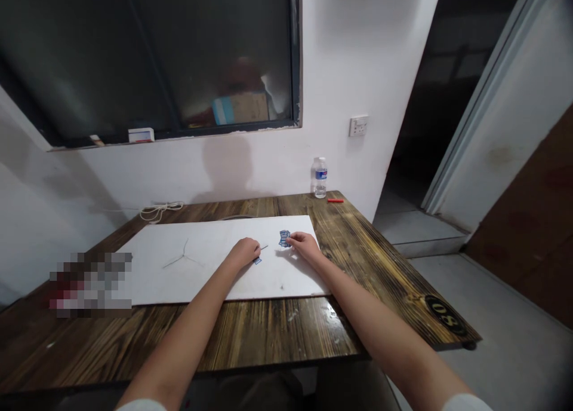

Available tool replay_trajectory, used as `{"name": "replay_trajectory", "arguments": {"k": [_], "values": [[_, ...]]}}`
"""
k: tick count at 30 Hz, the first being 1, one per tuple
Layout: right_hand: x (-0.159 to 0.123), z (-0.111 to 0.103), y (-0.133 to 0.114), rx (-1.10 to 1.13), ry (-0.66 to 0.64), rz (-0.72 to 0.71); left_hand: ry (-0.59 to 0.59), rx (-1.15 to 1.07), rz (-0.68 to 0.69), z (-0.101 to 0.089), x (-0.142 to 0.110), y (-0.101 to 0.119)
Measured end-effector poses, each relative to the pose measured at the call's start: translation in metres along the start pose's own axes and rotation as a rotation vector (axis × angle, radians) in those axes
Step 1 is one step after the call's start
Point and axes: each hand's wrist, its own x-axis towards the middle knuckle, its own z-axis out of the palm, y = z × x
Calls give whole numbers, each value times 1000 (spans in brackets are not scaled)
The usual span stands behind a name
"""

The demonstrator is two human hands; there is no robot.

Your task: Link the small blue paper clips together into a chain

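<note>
A white board lies on a dark wooden table, with thin grey lines drawn on its left part. My right hand, over the board's right end, pinches a small flat piece with blue and dark stripes between thumb and fingers. Just left of it, my left hand rests closed on the board. A small blue piece shows by its fingertips, and a short dark line runs out beside it. Whether the left fingers grip that blue piece is hidden.
A water bottle and a red pen-like stick are at the table's back right. A coiled white cable lies at the back left. The wooden table ends on the right above a pale floor; a blurred patch covers its left side.
</note>
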Motion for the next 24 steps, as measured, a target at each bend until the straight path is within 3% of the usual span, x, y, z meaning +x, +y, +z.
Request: {"name": "replay_trajectory", "arguments": {"k": [12, 20, 24], "values": [[5, -2, 10, -21, -8, -12, 265, 9, -146, 28, -7, 0], [4, -2, 7, -15, -27, -11, 413, -192, -72, 27, -10, 0], [3, -1, 6, -10, -29, -1, 467, -381, 62, 22, -13, 9]]}}
